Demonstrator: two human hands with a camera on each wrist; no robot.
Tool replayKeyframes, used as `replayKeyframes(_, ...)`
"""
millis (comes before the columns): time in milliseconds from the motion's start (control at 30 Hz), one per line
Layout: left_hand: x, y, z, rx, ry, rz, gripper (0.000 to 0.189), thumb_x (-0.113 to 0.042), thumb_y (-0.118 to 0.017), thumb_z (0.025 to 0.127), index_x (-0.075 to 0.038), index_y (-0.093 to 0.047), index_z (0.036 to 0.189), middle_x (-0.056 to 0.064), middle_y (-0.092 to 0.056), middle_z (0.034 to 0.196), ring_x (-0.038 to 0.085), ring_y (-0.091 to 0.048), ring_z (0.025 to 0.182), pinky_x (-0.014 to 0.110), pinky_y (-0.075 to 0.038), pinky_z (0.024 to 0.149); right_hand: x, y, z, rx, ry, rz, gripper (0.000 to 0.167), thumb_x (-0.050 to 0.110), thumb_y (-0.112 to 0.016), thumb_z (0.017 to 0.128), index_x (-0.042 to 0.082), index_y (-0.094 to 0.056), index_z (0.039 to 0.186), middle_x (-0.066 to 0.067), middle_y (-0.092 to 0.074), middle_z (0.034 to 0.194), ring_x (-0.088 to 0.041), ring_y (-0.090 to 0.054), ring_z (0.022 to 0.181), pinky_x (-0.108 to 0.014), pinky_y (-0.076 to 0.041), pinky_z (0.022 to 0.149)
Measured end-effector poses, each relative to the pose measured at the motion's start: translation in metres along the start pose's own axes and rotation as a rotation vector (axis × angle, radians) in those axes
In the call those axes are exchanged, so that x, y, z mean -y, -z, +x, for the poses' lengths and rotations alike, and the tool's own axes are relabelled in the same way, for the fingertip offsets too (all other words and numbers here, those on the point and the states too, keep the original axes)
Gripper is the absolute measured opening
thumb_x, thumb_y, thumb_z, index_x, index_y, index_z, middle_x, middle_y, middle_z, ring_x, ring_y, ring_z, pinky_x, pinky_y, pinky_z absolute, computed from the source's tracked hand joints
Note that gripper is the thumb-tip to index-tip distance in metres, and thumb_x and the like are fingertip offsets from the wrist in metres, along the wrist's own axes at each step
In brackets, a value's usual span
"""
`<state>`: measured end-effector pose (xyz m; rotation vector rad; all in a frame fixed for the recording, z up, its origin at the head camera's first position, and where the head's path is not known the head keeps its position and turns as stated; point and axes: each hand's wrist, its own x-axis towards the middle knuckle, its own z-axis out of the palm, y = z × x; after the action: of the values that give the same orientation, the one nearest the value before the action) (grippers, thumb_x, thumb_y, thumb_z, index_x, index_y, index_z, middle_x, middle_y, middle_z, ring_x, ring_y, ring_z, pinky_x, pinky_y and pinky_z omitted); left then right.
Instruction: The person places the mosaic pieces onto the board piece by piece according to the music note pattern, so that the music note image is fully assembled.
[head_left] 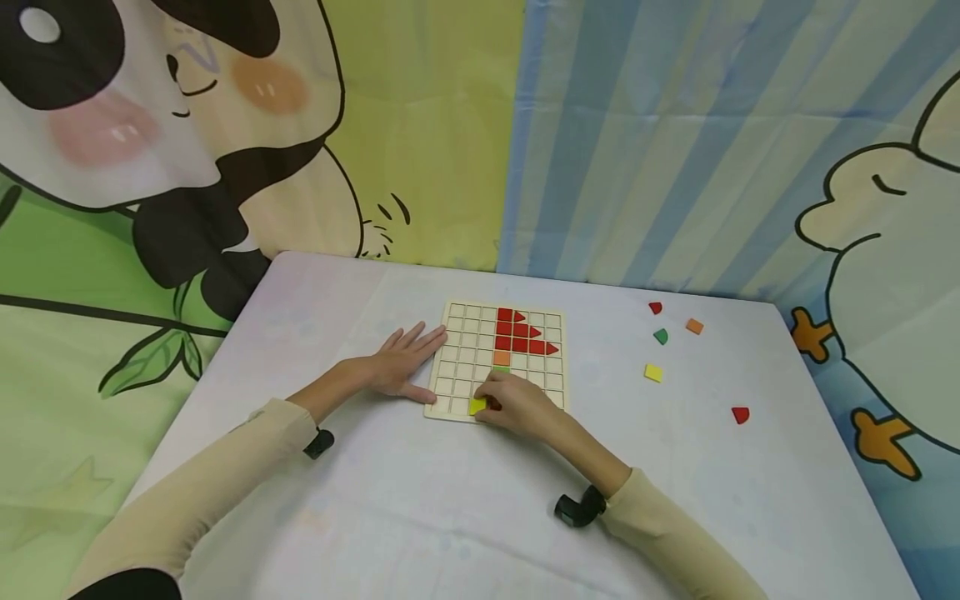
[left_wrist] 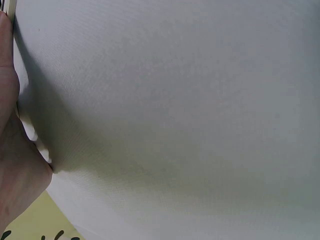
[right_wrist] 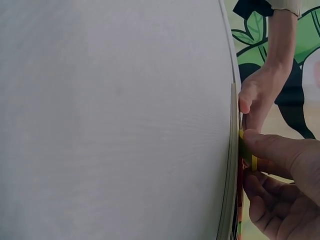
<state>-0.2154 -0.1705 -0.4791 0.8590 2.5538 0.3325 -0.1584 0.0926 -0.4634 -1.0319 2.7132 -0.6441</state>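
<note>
Pinching a yellow tile point(head_left: 476, 407) near the lower edge of the board point(head_left: 453, 367), the right hand point(head_left: 521, 404) works in the head view; the left hand point(head_left: 397, 364), fingers spread, touches its left side. Loose at right: two red pieces point(head_left: 740, 415), one green piece point(head_left: 661, 336), one orange piece point(head_left: 694, 327), one yellow piece point(head_left: 653, 372). Left wrist: only part of the left hand shows. Right wrist: the tile looks light, stiff, perhaps slippery, best held by opposite edges.

One gridded board point(head_left: 462, 342), five off-board pieces point(head_left: 653, 372)
</note>
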Motion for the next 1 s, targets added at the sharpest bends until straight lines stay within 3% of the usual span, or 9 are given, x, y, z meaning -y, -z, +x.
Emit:
replayKeyframes(333, -0.002, 0.001, 0.002, 0.002, -0.006, 0.002, 0.111, -0.066, -0.061, 0.083, -0.012, 0.0, 0.157, 0.005, 0.005, 0.166, 0.038, 0.009, 0.151, 0.061, 0.001, 0.119, 0.006, -0.001, 0.0, -0.003, -0.076, -0.021, 0.024, 0.026, -0.079, 0.082, 0.009, -0.073, 0.099, 0.002, -0.063, 0.088, -0.005, -0.051, 0.071, -0.016, -0.043, 0.061)
replayKeyframes(1000, 0.004, -0.001, 0.001, -0.005, -0.004, -0.013, 0.112, -0.067, -0.06, 0.082, -0.013, 0.002, 0.157, 0.005, 0.006, 0.166, 0.038, 0.01, 0.151, 0.062, 0.002, 0.119, 0.009, -0.002, 0.008, 0.004, -0.022, -0.002, 0.018, 0.018, -0.078, 0.082, 0.005, -0.074, 0.093, -0.003, -0.062, 0.084, -0.008, -0.047, 0.069, -0.018, -0.041, 0.062)
